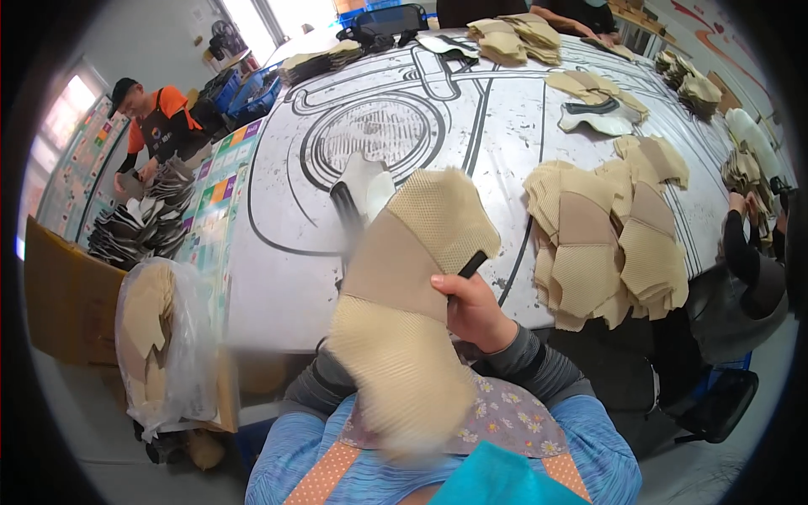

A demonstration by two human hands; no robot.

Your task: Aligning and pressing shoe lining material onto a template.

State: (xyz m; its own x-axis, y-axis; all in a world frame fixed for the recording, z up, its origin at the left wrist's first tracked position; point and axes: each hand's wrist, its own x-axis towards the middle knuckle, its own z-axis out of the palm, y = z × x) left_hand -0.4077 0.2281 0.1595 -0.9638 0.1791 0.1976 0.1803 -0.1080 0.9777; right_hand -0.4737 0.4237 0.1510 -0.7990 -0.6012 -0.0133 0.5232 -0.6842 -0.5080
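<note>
In front of my chest is a large beige mesh fabric piece [396, 278] with a smooth tan band across its middle; its lower end is blurred. My right hand [481, 313] is closed at its right edge, thumb on the front. A short black stick-like thing [473, 264] juts up from the same grip; its kind is unclear. My left hand is hidden behind the fabric, and only the grey striped sleeve [316, 387] shows. Just beyond the piece lies a white and grey shaped part [366, 181] with a black strip.
Stacks of similar beige pieces [581, 244] lie to the right on the printed table [286, 311]. A plastic bag [181, 353] of pieces stands at lower left beside a cardboard box [71, 295]. A person [160, 126] works at left; others sit at far side and right.
</note>
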